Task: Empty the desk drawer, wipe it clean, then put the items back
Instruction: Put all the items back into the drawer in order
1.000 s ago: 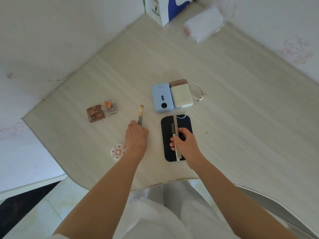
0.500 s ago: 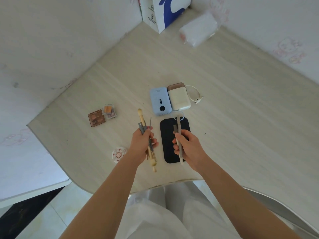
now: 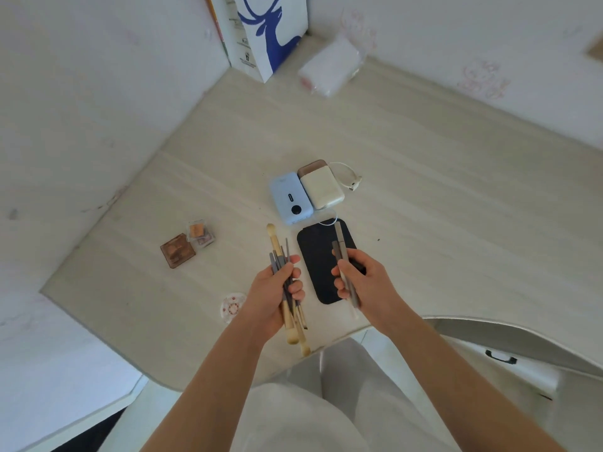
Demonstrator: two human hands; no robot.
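Fingers of our left hand clench a brush bundle and the right hand two pens, both w/ long axes running front-to-back above the desk's front edge (drawer unseen).

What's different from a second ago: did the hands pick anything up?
Both hands lifted off the desk: left hand now holds a bundle of brushes, right hand holds slim pens taken off the black case. Power banks, palettes stayed put.
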